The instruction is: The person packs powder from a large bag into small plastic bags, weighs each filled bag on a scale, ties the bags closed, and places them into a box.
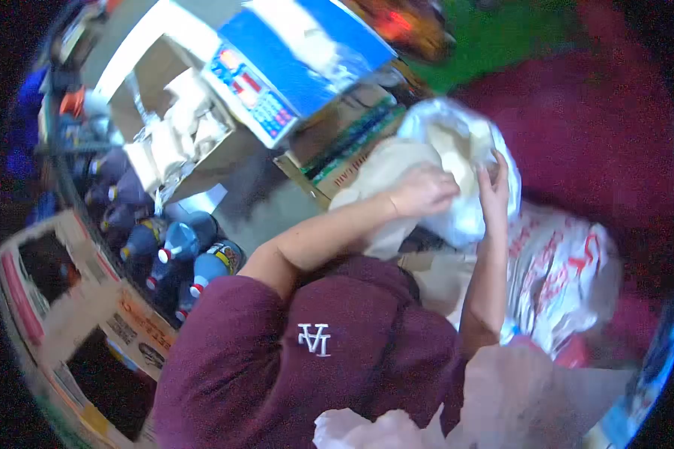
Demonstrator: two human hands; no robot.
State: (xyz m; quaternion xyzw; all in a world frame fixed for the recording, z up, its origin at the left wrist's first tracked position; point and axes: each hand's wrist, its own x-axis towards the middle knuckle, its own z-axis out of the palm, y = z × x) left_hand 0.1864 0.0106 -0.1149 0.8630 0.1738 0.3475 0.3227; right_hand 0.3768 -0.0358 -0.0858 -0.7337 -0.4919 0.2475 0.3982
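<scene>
A white plastic sack (464,224) stands with its mouth open, and pale cream contents (457,161) show inside; whether powder or grain is too blurred to tell. My left hand (427,191) is closed over the near-left side of the mouth, and what its fingers pinch is hidden. On the right rim, my right hand (494,187) grips the sack's edge between thumb and fingers. A beige bulging bag (386,168) lies against the sack's left side, under my left forearm.
A blue digital scale (352,37) bears a whitish bag. An open carton (232,161) holds small pale packets. Dark bottles (191,243) crowd the left, near cut cardboard boxes (90,299). Red-printed plastic sacks (562,269) lie right; torn paper (517,396) is below.
</scene>
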